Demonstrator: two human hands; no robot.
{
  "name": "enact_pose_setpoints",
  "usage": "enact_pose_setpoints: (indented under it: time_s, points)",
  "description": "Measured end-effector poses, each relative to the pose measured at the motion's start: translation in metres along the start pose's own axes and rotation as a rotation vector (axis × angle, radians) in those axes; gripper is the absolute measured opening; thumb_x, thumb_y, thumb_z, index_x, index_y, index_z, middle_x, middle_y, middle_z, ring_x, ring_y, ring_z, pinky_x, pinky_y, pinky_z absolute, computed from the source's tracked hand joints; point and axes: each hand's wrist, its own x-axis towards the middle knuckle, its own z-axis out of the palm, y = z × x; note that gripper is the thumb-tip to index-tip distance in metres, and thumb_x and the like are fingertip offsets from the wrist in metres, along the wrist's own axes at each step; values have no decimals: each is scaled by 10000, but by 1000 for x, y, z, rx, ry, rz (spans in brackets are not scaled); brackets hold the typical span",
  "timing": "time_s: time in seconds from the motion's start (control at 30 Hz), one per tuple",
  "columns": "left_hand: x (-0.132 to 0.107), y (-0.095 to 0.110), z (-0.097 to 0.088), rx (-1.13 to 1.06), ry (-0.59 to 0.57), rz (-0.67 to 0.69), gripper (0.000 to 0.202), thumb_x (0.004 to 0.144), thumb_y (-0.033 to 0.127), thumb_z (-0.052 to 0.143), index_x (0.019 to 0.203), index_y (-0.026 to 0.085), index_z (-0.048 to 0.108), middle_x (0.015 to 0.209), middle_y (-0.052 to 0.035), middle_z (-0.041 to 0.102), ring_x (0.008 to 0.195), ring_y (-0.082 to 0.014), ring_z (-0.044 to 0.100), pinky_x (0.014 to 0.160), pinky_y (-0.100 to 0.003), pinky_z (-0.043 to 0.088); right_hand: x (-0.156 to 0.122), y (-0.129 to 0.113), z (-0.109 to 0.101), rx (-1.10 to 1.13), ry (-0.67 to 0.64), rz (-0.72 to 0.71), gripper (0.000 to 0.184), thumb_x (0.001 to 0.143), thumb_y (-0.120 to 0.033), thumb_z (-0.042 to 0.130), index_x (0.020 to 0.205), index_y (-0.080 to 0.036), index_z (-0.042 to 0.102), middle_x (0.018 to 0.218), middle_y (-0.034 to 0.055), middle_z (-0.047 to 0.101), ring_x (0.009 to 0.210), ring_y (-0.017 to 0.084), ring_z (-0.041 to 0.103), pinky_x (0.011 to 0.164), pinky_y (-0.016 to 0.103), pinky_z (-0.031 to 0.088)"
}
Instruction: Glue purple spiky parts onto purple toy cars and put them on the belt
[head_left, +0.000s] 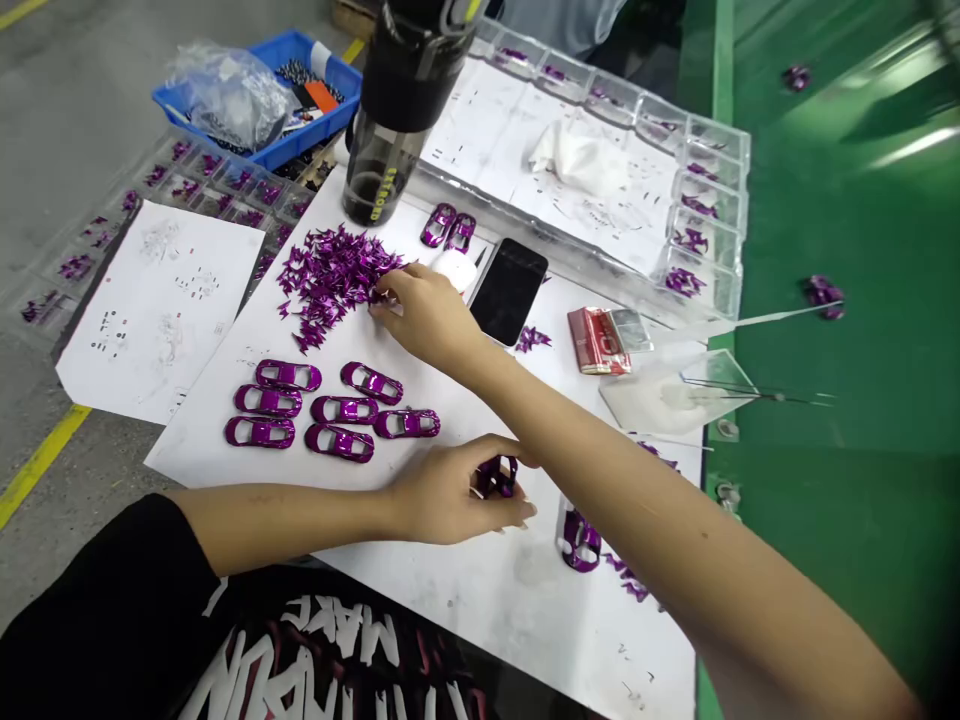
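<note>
My left hand (pixel 450 492) is closed around a purple toy car body (pixel 496 478), partly hidden by the fingers and thumb. My right hand (pixel 421 310) reaches across above it to the edge of a heap of small purple pointed parts (pixel 334 275). Its thumb and index finger are pinched together at the heap; whatever lies between them is too small to make out. Several purple toy car bodies (pixel 345 410) lie in rows on the white paper (pixel 420 470) left of my left hand. Another car body (pixel 581 540) sits to its right, beside loose purple bits (pixel 628 578).
A dark bottle (pixel 390 120) stands behind the heap. Nearby lie a phone (pixel 510 290), a red packet (pixel 598 340) and a clear bag with thin tools (pixel 679 395). Compartment trays (pixel 705 150) and a blue bin (pixel 300 140) are farther back. A green conveyor belt (pixel 847 400) runs along the right.
</note>
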Motion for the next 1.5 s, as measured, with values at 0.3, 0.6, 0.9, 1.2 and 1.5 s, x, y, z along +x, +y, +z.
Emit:
enact_pose_setpoints:
  time_s: [0.3,0.6,0.9,1.2,1.5]
  points:
    - [1,7,-1,99,9,-19,358,871,230,773,1177,156,602,906,-31,679,795,-170,680,759,-289,576,6,5,20,128,140,45,319,905,-268,688,1171,-111,763,1126,174,697,1032,325,660,938,468,531]
    - [4,3,-2,3,-18,-28,477,819,267,877,1182,157,588,888,-27,654,780,-179,705,691,-256,581,-12,1,4,452,224,210,300,810,-6,648,1051,-105,796,971,88,773,933,239,718,900,362,555]
    - [-3,18,2,-398,67,-61,497,814,226,861,1233,172,599,1016,-76,662,835,-223,750,697,-269,609,-191,39,-20,662,384,410,252,810,-397,823,997,-228,800,816,47,746,660,184,691,581,295,564]
    - [-8,20,3,-284,-28,-102,492,822,239,860,1244,165,619,1006,-65,666,829,-209,748,700,-245,612,-256,50,45,70,637,184,164,986,-217,655,1083,-191,785,1014,83,759,863,172,744,744,268,621]
    - [-17,9,15,156,125,62,518,868,294,813,1350,205,643,1144,-67,715,943,-165,732,922,-287,632,-264,32,36,673,661,455,159,916,-308,763,1065,-270,806,1075,48,777,938,205,761,815,334,663]
